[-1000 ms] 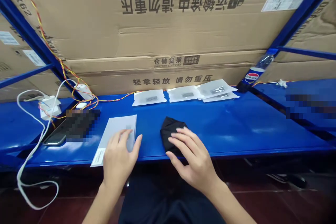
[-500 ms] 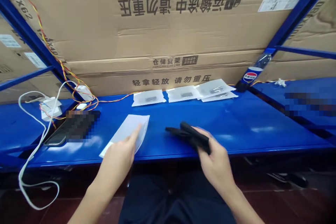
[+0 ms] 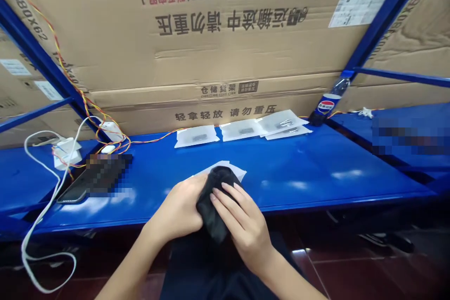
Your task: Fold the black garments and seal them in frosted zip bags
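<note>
Over the front edge of the blue shelf, a soft black folded cloth (image 3: 216,215) sits between both my hands; whether it is a pouch I cannot tell. My left hand (image 3: 184,206) is closed at its left side, with the fingertips hidden behind it. From the right, my right hand (image 3: 242,225) grips it, its long fingers laid across the front and the thumb out of sight. Directly behind the cloth, a white plastic bag (image 3: 241,173) shows only its upper edges. Whether my left fingers also hold that bag is hidden.
Several frosted bags (image 3: 197,137) with small dark things inside lie along the back of the blue shelf (image 3: 298,168). A cola bottle (image 3: 328,103) leans at the right post. On the left are a dark phone (image 3: 72,192), chargers and a looping white cable (image 3: 26,243).
My right hand has brought the black cloth left and towards me. It now meets my left hand, in front of the white bag, which was plainly visible under my left fingers before.
</note>
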The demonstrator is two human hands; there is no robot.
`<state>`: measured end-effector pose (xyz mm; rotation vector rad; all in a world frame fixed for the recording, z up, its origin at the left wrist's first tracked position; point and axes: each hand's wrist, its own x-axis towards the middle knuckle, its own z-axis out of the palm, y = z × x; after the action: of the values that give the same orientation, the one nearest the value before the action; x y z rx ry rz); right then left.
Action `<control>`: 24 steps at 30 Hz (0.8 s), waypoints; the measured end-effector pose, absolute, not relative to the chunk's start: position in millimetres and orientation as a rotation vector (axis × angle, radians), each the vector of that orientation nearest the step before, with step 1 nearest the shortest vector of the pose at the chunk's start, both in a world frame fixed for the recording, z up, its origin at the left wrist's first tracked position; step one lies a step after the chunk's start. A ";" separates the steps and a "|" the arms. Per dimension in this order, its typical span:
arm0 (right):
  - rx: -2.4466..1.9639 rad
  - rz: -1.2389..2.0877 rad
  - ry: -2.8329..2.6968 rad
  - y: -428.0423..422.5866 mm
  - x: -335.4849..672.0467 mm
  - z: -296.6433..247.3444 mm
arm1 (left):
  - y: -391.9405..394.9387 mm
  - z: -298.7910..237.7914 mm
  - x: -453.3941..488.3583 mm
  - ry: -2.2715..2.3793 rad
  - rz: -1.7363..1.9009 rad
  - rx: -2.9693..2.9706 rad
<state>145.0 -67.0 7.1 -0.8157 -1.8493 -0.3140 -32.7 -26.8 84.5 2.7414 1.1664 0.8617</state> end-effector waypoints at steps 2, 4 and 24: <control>-0.797 -0.399 -1.918 -61.2 149.3 4.9 | -20.8 77.4 -32.8 1.125 0.884 2.699; -0.806 -0.468 -1.991 -55.5 152.3 5.3 | -14.2 68.4 -35.2 1.053 0.798 2.650; -0.733 -0.322 -2.400 3.2 151.0 4.3 | -0.5 57.1 -47.1 1.001 0.578 2.740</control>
<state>151.0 3.2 4.3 -0.7328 -2.4003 -0.3223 -47.1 -0.5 57.1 2.7396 1.0007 0.5777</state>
